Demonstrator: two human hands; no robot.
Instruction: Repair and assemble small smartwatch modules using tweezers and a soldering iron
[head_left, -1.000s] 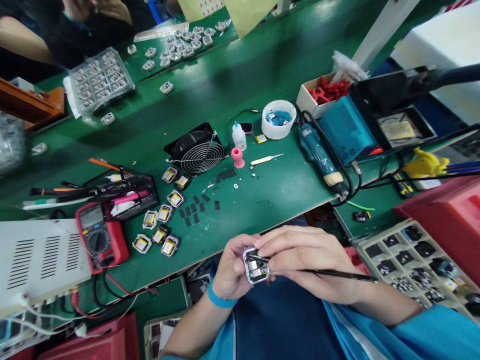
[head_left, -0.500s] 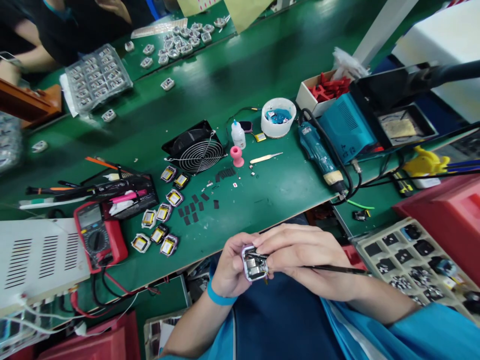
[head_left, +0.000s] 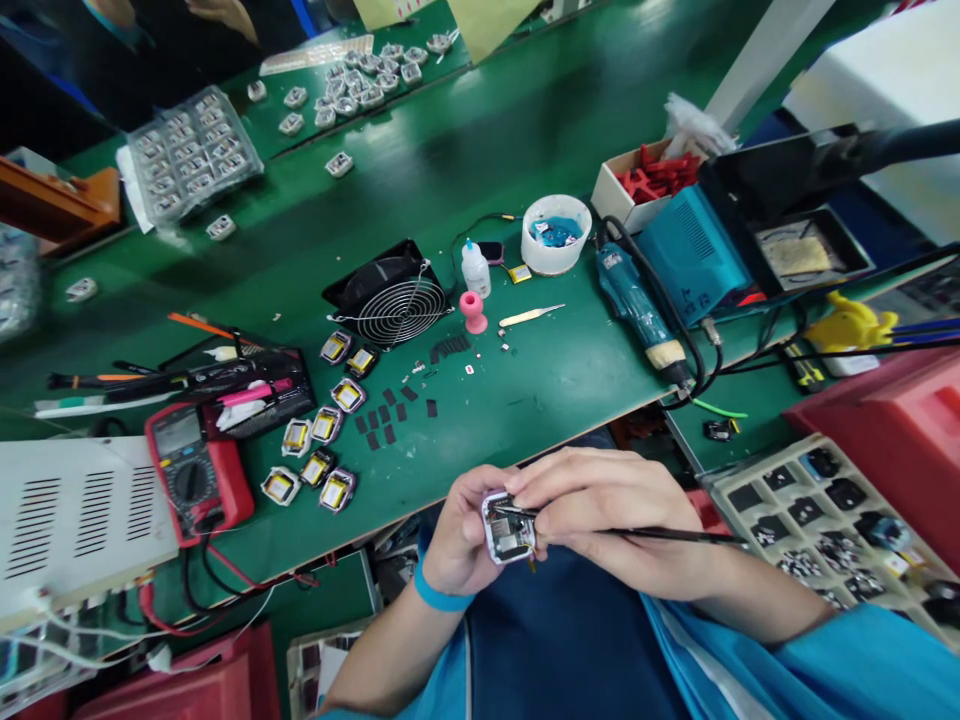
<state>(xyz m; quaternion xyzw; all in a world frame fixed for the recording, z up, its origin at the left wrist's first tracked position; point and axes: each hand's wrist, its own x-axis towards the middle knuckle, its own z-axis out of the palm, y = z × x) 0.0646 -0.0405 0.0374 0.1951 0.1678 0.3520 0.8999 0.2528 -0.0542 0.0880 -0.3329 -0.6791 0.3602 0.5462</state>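
My left hand (head_left: 461,540) is closed round a small square electronic case (head_left: 508,530) with its open inside facing up, held over my lap just below the green bench's front edge. My right hand (head_left: 607,520) pinches thin black tweezers (head_left: 660,535), whose tips rest inside the case. Several similar small cases with yellow parts (head_left: 322,440) lie on the bench (head_left: 525,390) to the upper left of my hands, beside small black pads (head_left: 386,415).
A red multimeter (head_left: 191,470) and a white vented box (head_left: 75,515) sit at left. A small black fan (head_left: 394,295), pink stand (head_left: 474,312), glue bottle (head_left: 476,270), white cup (head_left: 556,235), teal electric screwdriver (head_left: 637,310) and teal station (head_left: 694,255) stand behind. A compartment tray (head_left: 825,520) lies at right. Another person is across the bench.
My hands hold almost the same pose; the case and tweezers shifted only slightly. The person across the bench has drawn their arm back out of view.
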